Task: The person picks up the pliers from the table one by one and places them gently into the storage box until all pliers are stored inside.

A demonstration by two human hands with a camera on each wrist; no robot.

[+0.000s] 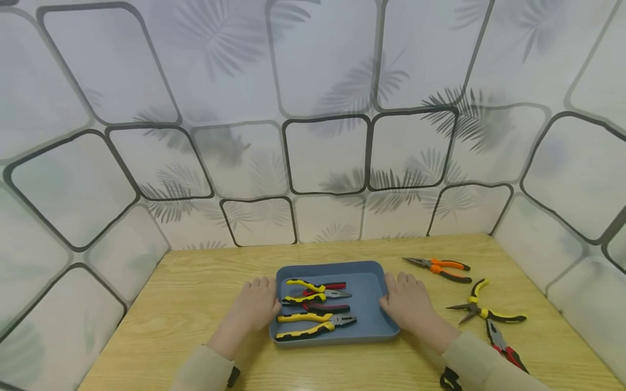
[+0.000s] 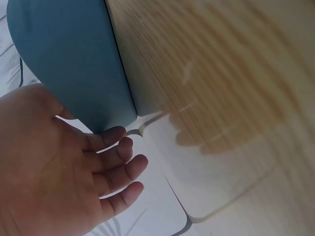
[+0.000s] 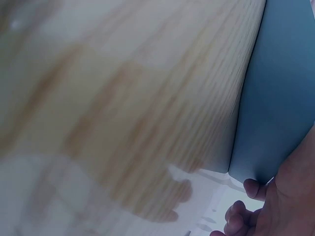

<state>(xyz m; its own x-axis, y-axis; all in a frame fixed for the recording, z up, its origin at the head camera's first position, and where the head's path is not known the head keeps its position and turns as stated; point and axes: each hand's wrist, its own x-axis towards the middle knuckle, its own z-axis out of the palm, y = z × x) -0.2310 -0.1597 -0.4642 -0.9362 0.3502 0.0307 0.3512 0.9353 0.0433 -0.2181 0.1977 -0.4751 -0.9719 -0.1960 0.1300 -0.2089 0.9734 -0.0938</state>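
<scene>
A blue-grey tray (image 1: 369,304) lies on the table between both hands. My left hand (image 1: 259,301) grips its left side, thumb at the rim; in the left wrist view a fingertip touches the tray's outer wall (image 2: 74,64). On the opposite side my right hand (image 1: 408,298) holds the right rim, its thumb over the edge. Inside the tray, toward its left, are yellow-and-black long-nose pliers (image 1: 318,296), red-and-black pliers (image 1: 332,308) partly hidden under them, and yellow-and-black combination pliers (image 1: 327,324) at the front.
Right of the tray lie orange-and-black long-nose pliers (image 1: 435,266), spread yellow-and-black long-nose pliers (image 1: 479,310) and red-and-black pliers (image 1: 499,336). The wooden table (image 1: 195,293) meets patterned walls (image 1: 327,152) at its back and sides.
</scene>
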